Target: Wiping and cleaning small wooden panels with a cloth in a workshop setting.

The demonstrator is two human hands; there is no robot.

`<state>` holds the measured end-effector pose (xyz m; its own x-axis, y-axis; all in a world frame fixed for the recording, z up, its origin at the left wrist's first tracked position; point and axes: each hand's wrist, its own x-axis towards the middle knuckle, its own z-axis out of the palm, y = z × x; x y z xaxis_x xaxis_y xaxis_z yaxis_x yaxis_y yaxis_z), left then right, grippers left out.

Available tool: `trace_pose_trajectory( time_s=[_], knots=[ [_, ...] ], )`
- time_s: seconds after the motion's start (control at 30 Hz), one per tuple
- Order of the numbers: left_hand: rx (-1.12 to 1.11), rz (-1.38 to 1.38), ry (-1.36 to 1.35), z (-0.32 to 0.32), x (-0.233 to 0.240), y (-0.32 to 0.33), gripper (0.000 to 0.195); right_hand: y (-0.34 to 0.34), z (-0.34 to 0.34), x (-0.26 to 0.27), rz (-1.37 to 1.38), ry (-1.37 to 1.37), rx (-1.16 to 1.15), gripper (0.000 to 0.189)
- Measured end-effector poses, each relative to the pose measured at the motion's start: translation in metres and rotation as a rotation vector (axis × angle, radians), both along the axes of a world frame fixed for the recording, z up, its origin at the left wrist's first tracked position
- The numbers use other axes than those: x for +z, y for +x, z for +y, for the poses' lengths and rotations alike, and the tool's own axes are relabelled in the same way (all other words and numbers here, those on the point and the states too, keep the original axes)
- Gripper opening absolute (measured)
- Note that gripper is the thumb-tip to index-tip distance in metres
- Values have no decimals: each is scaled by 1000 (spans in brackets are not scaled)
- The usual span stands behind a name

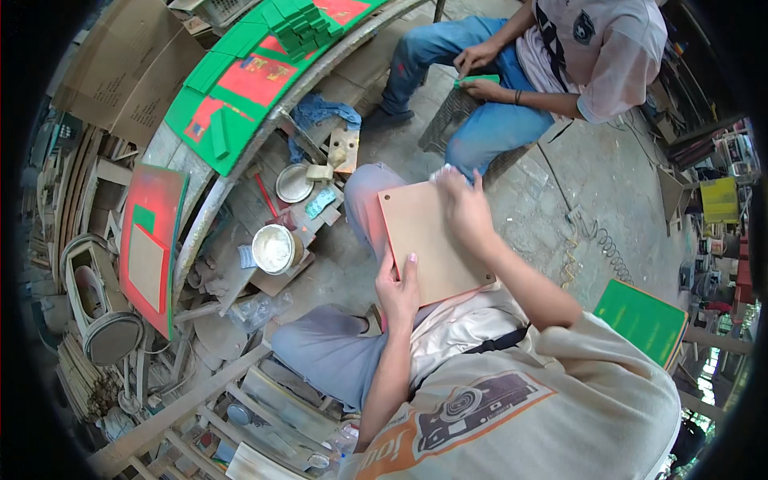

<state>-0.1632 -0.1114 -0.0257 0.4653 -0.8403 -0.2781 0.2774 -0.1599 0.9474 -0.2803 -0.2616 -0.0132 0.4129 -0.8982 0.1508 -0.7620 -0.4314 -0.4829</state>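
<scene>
A square tan wooden panel (pixel 429 240) with red-painted edges rests tilted on my lap; holes show in several of its corners. My left hand (pixel 401 291) grips its lower left edge, thumb on the top face. Over the panel's upper right part is my right hand (pixel 463 204), blurred, with bent fingers near the edge. A small whitish scrap (pixel 442 172), perhaps sandpaper or cloth, shows at its fingertips. On a red board (pixel 155 192) at the left lies a similar red-edged panel (pixel 147 267).
Left of my knees, an open tub of white paste (pixel 275 249) stands near a lid (pixel 294 183). Green blocks (pixel 300 27) are stacked on the curved bench (pixel 207 231). Opposite, a seated co-worker (pixel 576 60) handles a green piece (pixel 480 80). A green panel (pixel 642 321) is at right.
</scene>
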Motion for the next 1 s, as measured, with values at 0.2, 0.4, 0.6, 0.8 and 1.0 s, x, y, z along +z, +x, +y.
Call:
trace_pose_trajectory(
  time_s=[0.2, 0.4, 0.6, 0.8, 1.0],
  knots=[
    [36, -29, -7, 2, -5, 3, 42, -4, 42, -2, -64, 47, 79, 53],
    [-10, -29, 23, -6, -5, 11, 43, -3, 26, -11, -52, -65, 33, 46],
    [-6, 41, -7, -4, 3, 7, 48, -6, -10, -2, 86, -101, 8, 51],
    [-5, 53, -4, -6, -1, 7, 48, -27, -11, -5, 34, -19, 129, 47],
    [-11, -13, -38, -2, -15, 13, 49, -38, 4, -12, 44, -78, 232, 54]
  ],
)
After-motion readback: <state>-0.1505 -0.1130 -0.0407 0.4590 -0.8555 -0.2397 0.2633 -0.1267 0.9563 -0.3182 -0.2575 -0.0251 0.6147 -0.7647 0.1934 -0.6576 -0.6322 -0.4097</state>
